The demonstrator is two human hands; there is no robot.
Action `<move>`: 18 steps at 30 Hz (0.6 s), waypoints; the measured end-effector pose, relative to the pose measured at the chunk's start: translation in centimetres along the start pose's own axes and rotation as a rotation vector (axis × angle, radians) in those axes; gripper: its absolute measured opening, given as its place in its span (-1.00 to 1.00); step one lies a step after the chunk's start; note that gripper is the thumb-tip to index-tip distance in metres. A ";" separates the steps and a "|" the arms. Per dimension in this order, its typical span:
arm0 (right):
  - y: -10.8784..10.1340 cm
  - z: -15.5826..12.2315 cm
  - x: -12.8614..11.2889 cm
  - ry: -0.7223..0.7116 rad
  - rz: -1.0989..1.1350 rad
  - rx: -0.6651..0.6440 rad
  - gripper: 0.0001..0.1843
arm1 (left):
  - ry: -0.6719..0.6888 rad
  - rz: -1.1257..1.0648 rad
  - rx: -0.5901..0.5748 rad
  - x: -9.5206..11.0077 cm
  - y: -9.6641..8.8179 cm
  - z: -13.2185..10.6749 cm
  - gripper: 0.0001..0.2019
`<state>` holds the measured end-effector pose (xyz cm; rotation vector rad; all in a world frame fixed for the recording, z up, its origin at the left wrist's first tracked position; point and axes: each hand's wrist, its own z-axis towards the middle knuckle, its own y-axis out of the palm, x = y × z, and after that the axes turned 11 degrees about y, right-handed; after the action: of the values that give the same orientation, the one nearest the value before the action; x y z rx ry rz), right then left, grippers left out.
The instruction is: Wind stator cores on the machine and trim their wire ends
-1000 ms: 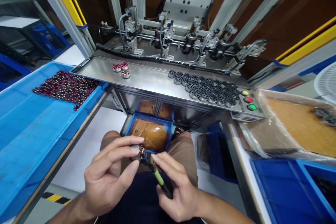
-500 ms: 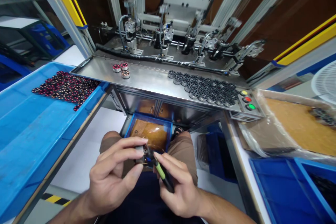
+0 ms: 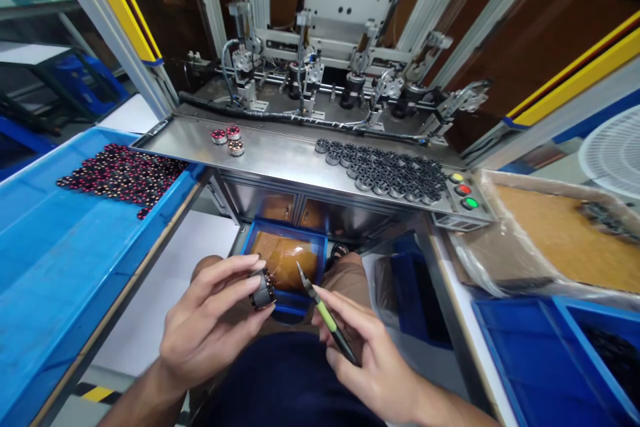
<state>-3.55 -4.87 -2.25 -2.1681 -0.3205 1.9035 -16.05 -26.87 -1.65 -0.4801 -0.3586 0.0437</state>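
While hands [image 3: 207, 327] [image 3: 367, 347] full, parts [image 3: 123, 173] in tray [image 3: 55, 260].

A factory workstation, shown by the metal-framed machine [image 3: 305, 80], push buttons [image 3: 464, 189] and parts-filled blue tray [image 3: 55, 247]

Before me, a part [image 3: 262, 292] is left of a tool [image 3: 327, 318]. Beyond sits a bin [image 3: 291, 301], then the bench [image 3: 280, 155]: on it, three coils [image 3: 235, 148] left, frames [image 3: 385, 175] right, buttons [image 3: 463, 190] rightmost; machine [image 3: 355, 90] behind. A tray [image 3: 45, 273] lies to my left, a box [image 3: 470, 257] right.
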 end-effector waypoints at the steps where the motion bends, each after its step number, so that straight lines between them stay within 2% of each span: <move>1: -0.2 -0.2 -0.3 -0.014 0.017 -0.020 -0.19 | 0.015 0.030 -0.016 0.0 0.0 0.0 -0.44; 6: -0.6 -1.0 -2.1 -0.060 0.228 -0.145 -0.15 | 0.033 0.076 -0.056 0.2 0.0 0.4 -0.49; 8: -0.7 -1.1 -2.5 -0.067 0.288 -0.198 -0.13 | 0.042 0.042 -0.071 0.2 0.1 0.5 -0.45; 13: -0.5 -0.8 -2.8 -0.049 0.298 -0.284 -0.14 | 0.030 -0.071 -0.014 0.2 0.1 0.3 -0.22; 18: -0.2 -0.4 -2.7 -0.034 0.326 -0.304 -0.14 | -0.005 -0.138 0.008 0.3 0.1 0.0 -0.20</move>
<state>-3.49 -5.52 0.36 -2.5161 -0.2938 2.1883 -15.76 -26.69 -1.57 -0.4463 -0.3959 -0.0876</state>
